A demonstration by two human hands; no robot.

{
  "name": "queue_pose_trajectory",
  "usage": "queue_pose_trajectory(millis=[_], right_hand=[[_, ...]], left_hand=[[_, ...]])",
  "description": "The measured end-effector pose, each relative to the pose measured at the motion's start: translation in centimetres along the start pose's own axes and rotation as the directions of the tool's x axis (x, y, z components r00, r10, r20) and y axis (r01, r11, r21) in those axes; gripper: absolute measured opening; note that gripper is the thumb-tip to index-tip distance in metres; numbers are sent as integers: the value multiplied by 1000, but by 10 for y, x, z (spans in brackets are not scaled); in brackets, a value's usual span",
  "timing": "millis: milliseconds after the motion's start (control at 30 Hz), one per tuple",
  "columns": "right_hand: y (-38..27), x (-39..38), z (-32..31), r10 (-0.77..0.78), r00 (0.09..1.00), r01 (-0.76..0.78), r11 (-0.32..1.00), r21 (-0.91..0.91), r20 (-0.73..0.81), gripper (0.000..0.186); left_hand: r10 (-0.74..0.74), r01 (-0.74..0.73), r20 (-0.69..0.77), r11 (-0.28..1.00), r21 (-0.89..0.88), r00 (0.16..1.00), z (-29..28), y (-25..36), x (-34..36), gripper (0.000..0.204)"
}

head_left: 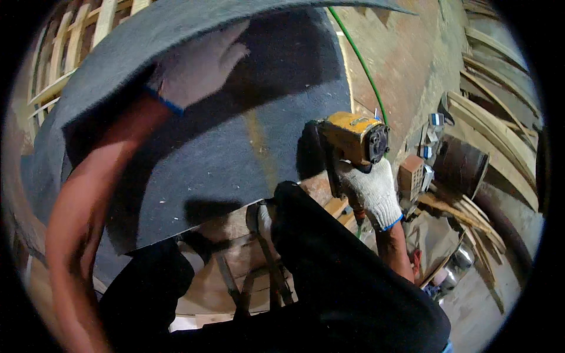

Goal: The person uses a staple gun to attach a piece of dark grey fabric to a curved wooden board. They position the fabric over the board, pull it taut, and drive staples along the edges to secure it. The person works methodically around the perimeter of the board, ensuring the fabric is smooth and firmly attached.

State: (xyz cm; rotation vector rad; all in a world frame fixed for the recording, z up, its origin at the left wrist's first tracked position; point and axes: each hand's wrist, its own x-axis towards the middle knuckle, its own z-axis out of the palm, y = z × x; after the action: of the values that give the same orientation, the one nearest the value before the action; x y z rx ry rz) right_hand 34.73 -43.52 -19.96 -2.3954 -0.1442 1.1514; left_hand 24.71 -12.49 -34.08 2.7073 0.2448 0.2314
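My right hand (pixel 375 191), in a white knit glove with a blue cuff edge, grips a yellow and black staple gun (pixel 352 136). The tool is at the right edge of a large dark grey felt-like sheet (pixel 218 170). My left hand (pixel 200 67), gloved the same way, reaches into the shadow under a raised, curved flap (pixel 106 88) of grey material. Its fingers are stretched out with the thumb apart, and the tips lie near the flap's inner side; I cannot tell whether they touch it. A faint yellowish stripe crosses the sheet.
A green hose (pixel 362 59) runs down toward the staple gun. Wood strips (pixel 491 120), a hollow brick (pixel 411 173), a dark cylinder (pixel 462 165) and a clear jar (pixel 462 257) are on the right. Slatted wood (pixel 76 35) stands at upper left. My black-trousered knees press near the sheet's front edge.
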Motion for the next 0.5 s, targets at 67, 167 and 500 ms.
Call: queue_pose_trajectory(millis=[67, 167, 500], right_hand=[[17, -3, -1, 0, 1000, 0, 1000, -13, 25, 26], [26, -5, 0, -38, 999, 38, 999, -1, 23, 27], [-18, 16, 5, -86, 987, 98, 992, -85, 137, 24]], left_hand=[[132, -137, 98, 989, 50, 986, -18, 42, -13, 48], [284, -272, 250, 959, -82, 926, -19, 89, -28, 48], [54, 9, 359, 985, -172, 932, 12, 72, -45, 75]])
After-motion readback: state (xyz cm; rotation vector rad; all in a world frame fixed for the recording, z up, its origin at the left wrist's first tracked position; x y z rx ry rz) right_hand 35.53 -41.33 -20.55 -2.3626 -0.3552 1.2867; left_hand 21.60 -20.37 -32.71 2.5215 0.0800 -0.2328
